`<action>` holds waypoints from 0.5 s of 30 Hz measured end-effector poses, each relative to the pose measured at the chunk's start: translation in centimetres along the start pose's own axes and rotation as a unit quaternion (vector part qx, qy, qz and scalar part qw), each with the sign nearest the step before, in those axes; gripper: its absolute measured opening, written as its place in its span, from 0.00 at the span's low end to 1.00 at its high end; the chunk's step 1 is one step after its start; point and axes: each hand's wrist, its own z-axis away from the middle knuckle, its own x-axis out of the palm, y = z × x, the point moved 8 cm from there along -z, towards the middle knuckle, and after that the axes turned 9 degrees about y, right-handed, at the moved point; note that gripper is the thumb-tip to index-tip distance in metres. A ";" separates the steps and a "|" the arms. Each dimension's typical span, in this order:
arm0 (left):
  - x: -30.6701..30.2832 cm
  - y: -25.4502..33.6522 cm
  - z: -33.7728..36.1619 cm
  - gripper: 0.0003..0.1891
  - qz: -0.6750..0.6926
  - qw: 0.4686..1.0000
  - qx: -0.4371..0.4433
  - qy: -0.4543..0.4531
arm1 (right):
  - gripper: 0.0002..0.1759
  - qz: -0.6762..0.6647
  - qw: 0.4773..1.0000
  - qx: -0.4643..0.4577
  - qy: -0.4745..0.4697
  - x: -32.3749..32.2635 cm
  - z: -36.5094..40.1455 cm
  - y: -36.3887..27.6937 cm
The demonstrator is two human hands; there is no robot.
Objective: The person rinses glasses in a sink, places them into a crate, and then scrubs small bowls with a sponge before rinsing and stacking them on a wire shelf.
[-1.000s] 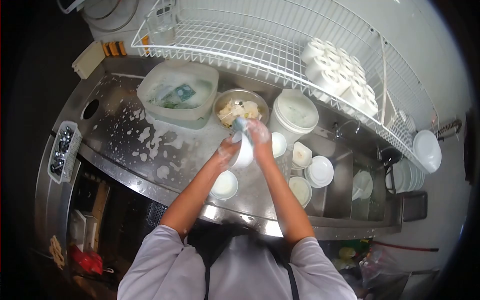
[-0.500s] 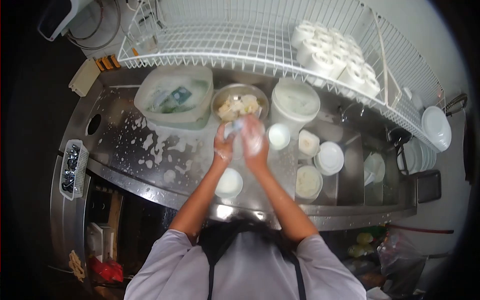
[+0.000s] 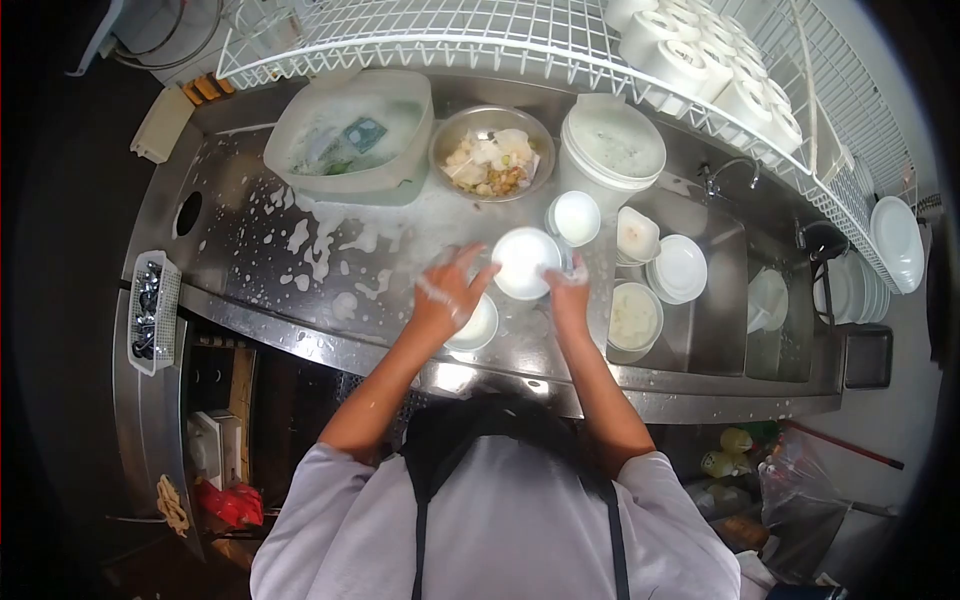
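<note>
A round white bowl (image 3: 526, 262) is held over the steel counter, its pale inside facing up. My right hand (image 3: 568, 292) grips its right edge, with a bit of something bluish showing by the fingers. On the other side my left hand (image 3: 448, 298) has its fingers spread, the thumb tip close to the bowl's left rim. Suds cling to both hands. Partly under my left hand stands another white bowl (image 3: 474, 325). A small white bowl (image 3: 576, 217) sits just beyond my right hand.
A soapy plastic tub (image 3: 350, 190) stands back left, beside a metal bowl of food scraps (image 3: 492, 190). A white bucket (image 3: 612, 180) holds foamy water. Stacked white dishes (image 3: 678, 270) lie by the sinks on the right. A wire rack (image 3: 420, 45) hangs above the counter.
My hands were close together, blurred, in front of the scrap bowl. They have moved apart and nearer to me, and the white bowl now shows between them.
</note>
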 end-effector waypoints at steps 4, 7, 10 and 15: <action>2.6 -8.6 7.4 0.33 -0.014 0.996 -0.021 0.086 | 0.28 0.200 0.979 -0.040 -0.017 -5.2 -0.4 3.5; 7.6 -12.9 11.1 0.32 0.303 0.893 -0.322 -0.086 | 0.29 0.268 0.961 -0.018 -0.064 -6.4 0.5 6.4; 10.7 -13.0 11.9 0.30 0.481 0.748 -0.447 -0.095 | 0.27 0.271 0.959 0.022 -0.084 -5.2 1.9 6.2; 11.0 -14.3 8.2 0.25 0.517 0.711 -0.477 -0.020 | 0.28 0.362 0.920 -0.107 -0.105 -2.3 1.1 7.3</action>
